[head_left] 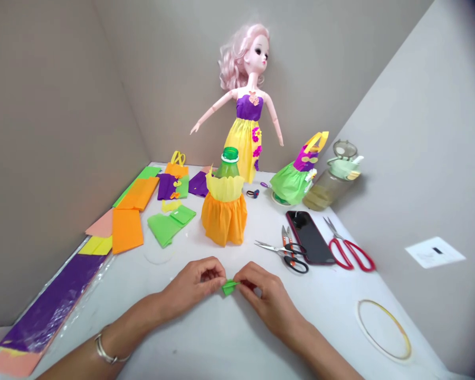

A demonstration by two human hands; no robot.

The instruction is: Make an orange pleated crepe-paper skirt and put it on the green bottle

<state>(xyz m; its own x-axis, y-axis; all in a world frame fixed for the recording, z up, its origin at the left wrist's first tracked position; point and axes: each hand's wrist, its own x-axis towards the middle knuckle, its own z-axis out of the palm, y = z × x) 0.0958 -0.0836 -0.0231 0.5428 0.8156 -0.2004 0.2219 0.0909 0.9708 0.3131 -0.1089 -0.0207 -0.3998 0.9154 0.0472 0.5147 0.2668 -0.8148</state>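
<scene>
the left hand [193,285] and the right hand [265,295] are close together near the front of the white table [190,338]. the fingers on both hands are closed, pinching a small piece of green paper [229,287] between them. behind the hands stands a green-topped bottle [228,166] wearing an orange paper skirt [224,219] with a yellow paper collar [225,186]. the paper hides most of the bottle, so i cannot tell what is inside it. to the right is a clear drink bottle [324,184] with yellowish liquid in it and its lid flipped open. a doll [247,105] in a purple and yellow dress stands at the back, and a small green dress [293,182] is just beside it. a black phone [309,237] lies next to red scissors [348,248] and two smaller pairs of scissors [281,253]. orange paper [127,229] and purple paper [49,303] lie on the left. the fingers hide most of the green piece, so its shape is hard to see.
</scene>
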